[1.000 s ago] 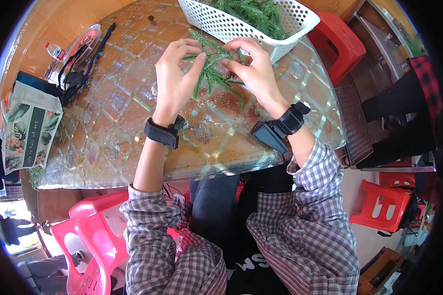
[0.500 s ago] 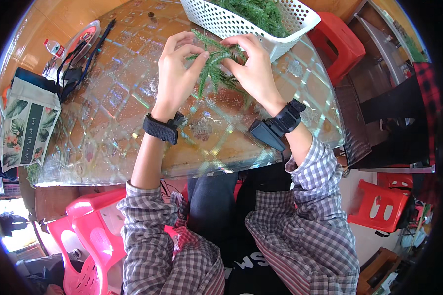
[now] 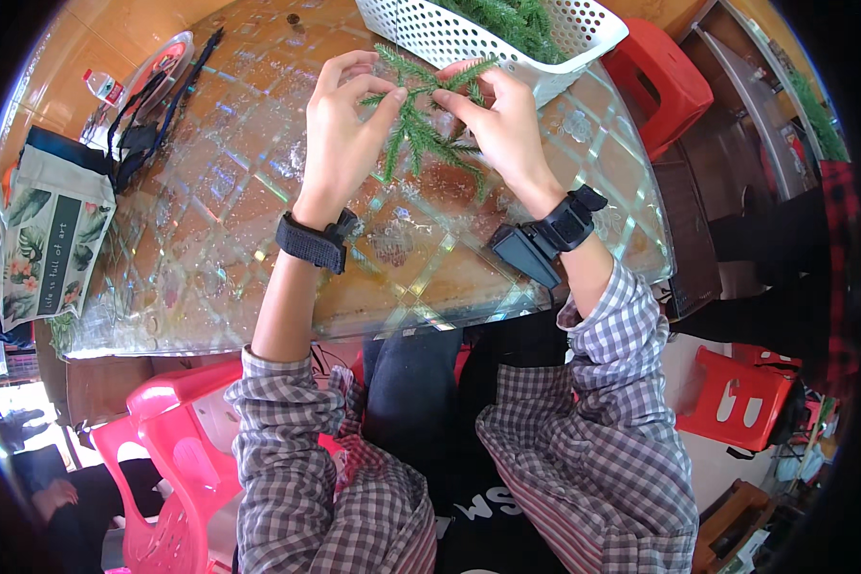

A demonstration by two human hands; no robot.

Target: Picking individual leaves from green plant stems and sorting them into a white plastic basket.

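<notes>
Above the table, both hands hold one green artificial pine sprig (image 3: pixel 419 134) with several needled twigs spreading out. My left hand (image 3: pixel 346 120) pinches its left side between thumb and forefinger. From the right, my right hand (image 3: pixel 499 124) grips a twig with thumb and fingers, its other fingers partly behind the greenery. A white perforated plastic basket (image 3: pixel 426 43) stands just beyond my hands, with more green pine sprigs (image 3: pixel 512 24) in it. Black straps circle both wrists, and the right one carries a small black device.
The patterned table (image 3: pixel 230 258) has a clear cover strewn with small white bits. To the left are a printed bag (image 3: pixel 53 239), a small bottle (image 3: pixel 103 86) and a dark strap. A red stool (image 3: pixel 655 91), pink chair (image 3: pixel 177 430) and red chair (image 3: pixel 732 402) surround the table.
My right-hand fingers have shifted on the sprig, and its upper twigs now spread more visibly. The left hand keeps its pinch. At the lower left, another person's hand has come into view.
</notes>
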